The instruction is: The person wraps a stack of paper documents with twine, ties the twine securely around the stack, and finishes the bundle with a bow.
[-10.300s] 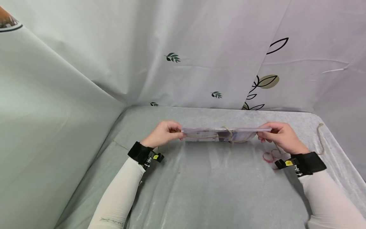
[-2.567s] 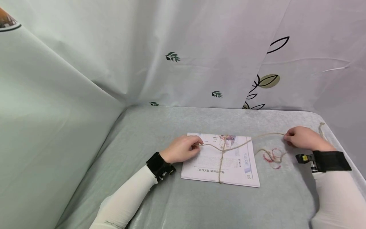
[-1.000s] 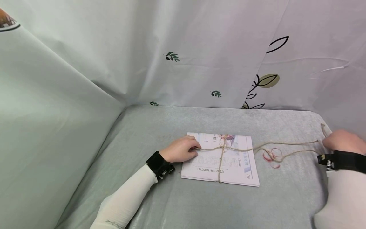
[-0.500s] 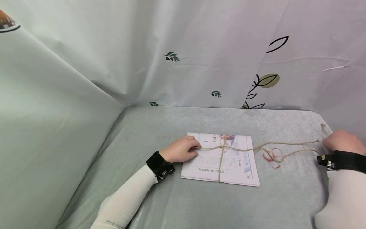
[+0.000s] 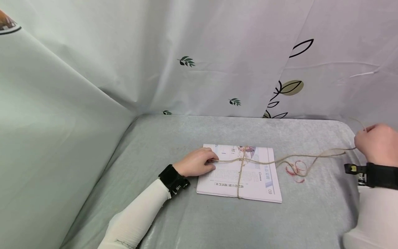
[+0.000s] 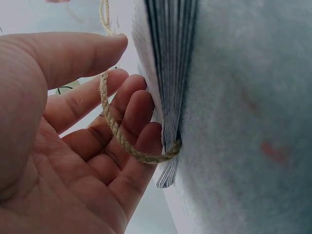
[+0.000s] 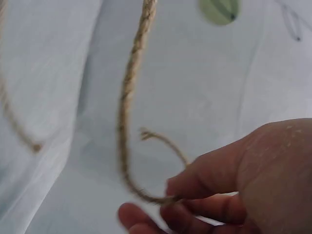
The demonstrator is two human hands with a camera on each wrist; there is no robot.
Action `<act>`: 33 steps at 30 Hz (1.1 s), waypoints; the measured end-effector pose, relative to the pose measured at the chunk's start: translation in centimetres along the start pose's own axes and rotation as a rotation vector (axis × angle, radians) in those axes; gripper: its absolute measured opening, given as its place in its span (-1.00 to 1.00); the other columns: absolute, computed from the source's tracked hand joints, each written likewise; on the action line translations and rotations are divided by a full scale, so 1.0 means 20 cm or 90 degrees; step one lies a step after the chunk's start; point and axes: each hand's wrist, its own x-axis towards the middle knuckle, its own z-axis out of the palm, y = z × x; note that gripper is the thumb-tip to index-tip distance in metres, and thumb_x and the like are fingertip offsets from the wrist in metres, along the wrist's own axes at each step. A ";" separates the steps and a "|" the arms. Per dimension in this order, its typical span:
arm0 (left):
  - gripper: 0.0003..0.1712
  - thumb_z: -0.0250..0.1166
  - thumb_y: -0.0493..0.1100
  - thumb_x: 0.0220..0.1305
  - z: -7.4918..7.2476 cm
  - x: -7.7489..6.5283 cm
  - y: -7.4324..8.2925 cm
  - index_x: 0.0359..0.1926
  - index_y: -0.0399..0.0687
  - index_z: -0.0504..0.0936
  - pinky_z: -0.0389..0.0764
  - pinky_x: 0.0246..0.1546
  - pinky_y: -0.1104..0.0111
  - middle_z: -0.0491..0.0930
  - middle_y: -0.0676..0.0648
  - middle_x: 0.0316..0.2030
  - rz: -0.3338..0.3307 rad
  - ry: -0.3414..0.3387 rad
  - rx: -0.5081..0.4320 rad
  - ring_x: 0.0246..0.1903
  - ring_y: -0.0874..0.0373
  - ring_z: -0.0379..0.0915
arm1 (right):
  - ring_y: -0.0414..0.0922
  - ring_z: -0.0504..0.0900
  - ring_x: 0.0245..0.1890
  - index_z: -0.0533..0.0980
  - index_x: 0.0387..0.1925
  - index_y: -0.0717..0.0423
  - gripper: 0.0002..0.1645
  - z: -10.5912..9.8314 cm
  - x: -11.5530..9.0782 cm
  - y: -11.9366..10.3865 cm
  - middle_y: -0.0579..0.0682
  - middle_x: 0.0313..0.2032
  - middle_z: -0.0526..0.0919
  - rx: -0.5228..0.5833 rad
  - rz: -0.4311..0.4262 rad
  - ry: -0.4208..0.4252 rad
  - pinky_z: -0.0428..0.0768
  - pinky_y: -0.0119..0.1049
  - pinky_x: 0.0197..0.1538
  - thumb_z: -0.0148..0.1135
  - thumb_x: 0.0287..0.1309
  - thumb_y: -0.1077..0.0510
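Observation:
A folded newspaper stack lies flat on the table, with a twine strand running front to back across it. Another strand crosses this one and trails right. At the stack's left edge my left hand pinches the twine between thumb and index finger; the other fingers rest by the paper edges. The twine loops round that edge and under. Above the table's right edge, my right hand pinches a second twine length near its frayed tip. Another loose end hangs apart from the hand.
Grey cloth covers the table. Red curved lines show beside the twine, right of the stack. A pale curtain with leaf prints stands behind, and another curtain is on the left.
Earlier both hands held the bundle up on edge; now it lies flat. My right hand let go of one twine end, moved right, and has just lifted the other. The left hand stays put.

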 end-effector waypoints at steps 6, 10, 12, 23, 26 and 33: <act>-0.67 0.44 -0.17 0.54 0.00 0.00 0.00 0.24 -0.09 0.77 0.59 0.06 0.26 0.68 0.03 -0.01 -0.008 -0.007 -0.004 -0.08 0.20 0.56 | 0.48 0.55 -0.15 0.50 0.19 0.60 -0.42 0.02 -0.09 -0.16 0.58 -0.02 0.58 0.041 -0.127 0.090 0.46 0.28 -0.17 -0.17 0.60 0.13; -0.65 0.44 -0.18 0.54 0.00 0.00 0.00 0.26 -0.11 0.75 0.59 0.07 0.26 0.68 0.02 -0.01 -0.011 -0.007 -0.008 -0.08 0.19 0.56 | -0.09 0.65 -0.28 0.67 0.08 0.45 -0.52 0.06 -0.13 -0.27 0.34 -0.23 0.73 0.106 -0.251 0.120 0.41 -0.12 -0.22 0.02 0.55 0.12; -0.65 0.43 -0.18 0.55 -0.01 0.00 0.01 0.27 -0.12 0.75 0.59 0.07 0.26 0.69 0.01 -0.01 -0.010 -0.004 -0.011 -0.07 0.18 0.56 | -0.46 0.52 -0.35 0.71 0.06 0.38 -0.58 0.10 -0.16 -0.32 0.18 -0.31 0.73 0.146 -0.306 0.111 0.35 -0.30 -0.22 0.10 0.53 0.13; -0.62 0.40 -0.02 0.62 -0.01 0.00 0.00 0.25 -0.16 0.72 0.61 0.09 0.23 0.69 -0.02 -0.03 -0.009 0.034 -0.042 -0.05 0.16 0.57 | -0.42 0.53 -0.48 0.74 0.05 0.26 -0.82 0.37 -0.36 -0.53 0.07 -0.28 0.69 0.261 -0.512 -0.009 0.40 -0.51 -0.40 0.37 0.51 0.31; -0.60 0.40 0.01 0.62 -0.01 0.01 0.00 0.22 -0.18 0.73 0.62 0.13 0.24 0.68 -0.05 0.01 -0.003 0.066 -0.061 0.00 0.15 0.58 | -0.33 0.52 -0.45 0.76 0.03 0.21 -0.84 0.42 -0.41 -0.57 -0.01 -0.30 0.67 0.269 -0.545 -0.040 0.40 -0.47 -0.40 0.40 0.50 0.32; -0.59 0.42 -0.02 0.61 -0.03 0.00 0.05 0.28 -0.17 0.72 0.65 0.04 0.21 0.67 -0.13 0.10 0.033 0.159 -0.124 0.06 0.09 0.61 | -0.26 0.45 -0.39 0.79 -0.04 0.09 -0.81 0.49 -0.52 -0.64 -0.18 -0.28 0.62 0.301 -0.635 -0.082 0.39 -0.43 -0.32 0.45 0.43 0.38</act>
